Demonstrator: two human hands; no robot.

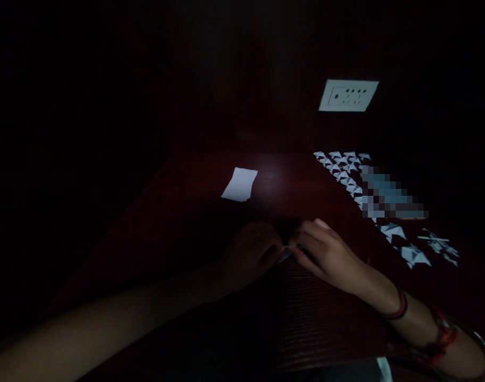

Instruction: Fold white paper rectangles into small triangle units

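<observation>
Between my hands is a small piece of white paper (284, 254), mostly hidden by fingers and shadow. My left hand (252, 249), in deep shade with a ring on one finger, pinches its left side. The fingertips of my right hand (322, 252) close on its right side. Beyond them lies a stack of white paper sheets (240, 184) on the dark red table. To the right, several folded white paper pieces (351, 183) stand in rows, with larger-looking ones (413, 255) nearer to me.
Thin white paper scraps (439, 244) lie at the far right. A pixelated bluish object (393, 193) sits beside the folded rows. A white wall socket (349, 96) is set above the back of the table (290, 196). The surroundings are very dark.
</observation>
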